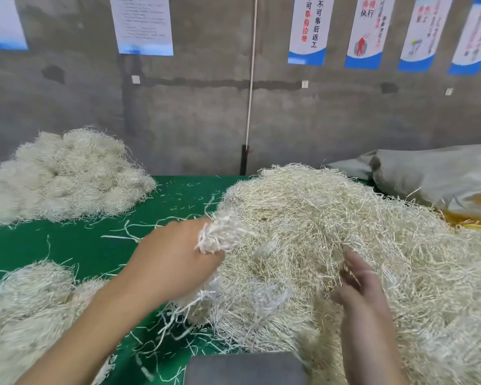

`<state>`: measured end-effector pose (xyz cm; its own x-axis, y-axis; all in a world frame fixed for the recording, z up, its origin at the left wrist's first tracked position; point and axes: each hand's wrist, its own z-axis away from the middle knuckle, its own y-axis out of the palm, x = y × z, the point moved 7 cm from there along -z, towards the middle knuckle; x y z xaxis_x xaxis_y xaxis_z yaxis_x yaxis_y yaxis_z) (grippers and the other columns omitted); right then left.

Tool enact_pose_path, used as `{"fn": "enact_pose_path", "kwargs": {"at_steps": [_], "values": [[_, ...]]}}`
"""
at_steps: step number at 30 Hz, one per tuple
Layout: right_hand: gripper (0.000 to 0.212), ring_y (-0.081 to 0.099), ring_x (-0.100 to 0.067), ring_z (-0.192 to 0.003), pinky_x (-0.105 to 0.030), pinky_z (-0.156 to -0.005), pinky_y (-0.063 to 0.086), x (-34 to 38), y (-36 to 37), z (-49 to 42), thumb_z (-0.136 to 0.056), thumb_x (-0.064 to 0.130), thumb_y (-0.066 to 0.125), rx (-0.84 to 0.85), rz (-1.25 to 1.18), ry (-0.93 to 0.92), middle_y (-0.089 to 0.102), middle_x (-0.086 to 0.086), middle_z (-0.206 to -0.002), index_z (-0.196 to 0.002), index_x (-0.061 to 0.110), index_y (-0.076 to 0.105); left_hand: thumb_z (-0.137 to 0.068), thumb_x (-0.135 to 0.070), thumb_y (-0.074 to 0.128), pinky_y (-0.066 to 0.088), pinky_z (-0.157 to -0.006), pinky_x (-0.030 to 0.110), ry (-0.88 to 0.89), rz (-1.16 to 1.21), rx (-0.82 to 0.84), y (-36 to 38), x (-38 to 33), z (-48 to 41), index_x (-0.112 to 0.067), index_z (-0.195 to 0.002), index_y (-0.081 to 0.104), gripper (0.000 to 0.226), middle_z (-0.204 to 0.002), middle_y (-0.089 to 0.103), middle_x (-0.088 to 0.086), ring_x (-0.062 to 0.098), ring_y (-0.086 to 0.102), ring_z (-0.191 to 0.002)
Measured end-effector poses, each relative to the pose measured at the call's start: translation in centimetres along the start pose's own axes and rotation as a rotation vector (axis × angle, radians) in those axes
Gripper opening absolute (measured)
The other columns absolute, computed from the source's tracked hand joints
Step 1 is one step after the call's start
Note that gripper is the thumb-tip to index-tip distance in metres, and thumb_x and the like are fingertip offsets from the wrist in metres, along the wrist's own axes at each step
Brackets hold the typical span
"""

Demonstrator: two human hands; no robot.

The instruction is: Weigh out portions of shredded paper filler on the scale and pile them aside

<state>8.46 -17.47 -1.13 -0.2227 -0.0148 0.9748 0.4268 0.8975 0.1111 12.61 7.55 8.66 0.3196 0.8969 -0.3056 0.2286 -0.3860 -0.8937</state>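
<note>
Scale [245,368] sat at the bottom edge, visible part of the plate bare, so no portion on it yet. Left hand [178,254] was just beyond it, grip closed on a tuft [217,234] of filler at the left edge of the heap [345,218]. Tuft wasn't free: shreds ran from it into the heap. Right hand [358,287] was blurred, fingers fairly straight and laid into the heap's front, grip open, holding nothing I could see. Near pile [25,307] at left, far pile [67,173] back left, loose strands [128,232] scattered on the green surface [67,245] between them. Grey sack [442,173] lay behind the heap at right. Risks, my read: shreds interlock, so a pull would likely drag a trailing clump, overshooting the portion or shedding more strands. The heap appeared to reach the scale's right corner, and overhang on the plate could skew the reading.
</note>
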Motion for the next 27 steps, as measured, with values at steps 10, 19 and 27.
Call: {"fn": "enact_pose_path", "kwargs": {"at_steps": [10, 19, 27], "values": [[0.06, 0.036, -0.004, -0.138, -0.04, -0.107, 0.036, 3.5, 3.9, -0.6, -0.079, 0.061, 0.051, 0.147, 0.212, -0.106, 0.03, 0.026, -0.153, -0.138, 0.058, 0.038, -0.089, -0.044, 0.051, 0.055, -0.072, 0.03, 0.055, -0.305, 0.115, 3.6, -2.2, 0.5, -0.03, -0.117, 0.046, 0.031, -0.072, 0.049, -0.014, 0.01, 0.057, -0.073], [0.062, 0.063, -0.008, -0.098, -0.035, -0.089, 0.057, 8.9, 2.0, -6.3, -0.086, 0.059, 0.049, 0.277, 1.295, -0.324, 0.058, 0.006, -0.134, -0.141, 0.029, 0.047, -0.09, -0.049, 0.051, 0.047, -0.076, 0.031, 0.037, -0.366, 0.255, 4.8, -0.5, 1.4, -0.031, -0.113, 0.051, 0.029, -0.088, 0.06, -0.014, 0.013, 0.059, -0.087], [0.08, 0.051, 0.003, -0.123, -0.05, -0.102, 0.047, 8.9, 6.3, -2.6, -0.076, 0.064, 0.059, 0.67, 0.817, -0.458, 0.008, 0.035, -0.157, -0.144, 0.065, 0.015, -0.087, -0.042, 0.061, 0.048, -0.069, 0.028, 0.107, -0.214, 0.081, 5.3, -2.1, -0.6, -0.03, -0.132, 0.043, 0.05, -0.084, 0.056, -0.015, 0.009, 0.056, -0.077]]}}
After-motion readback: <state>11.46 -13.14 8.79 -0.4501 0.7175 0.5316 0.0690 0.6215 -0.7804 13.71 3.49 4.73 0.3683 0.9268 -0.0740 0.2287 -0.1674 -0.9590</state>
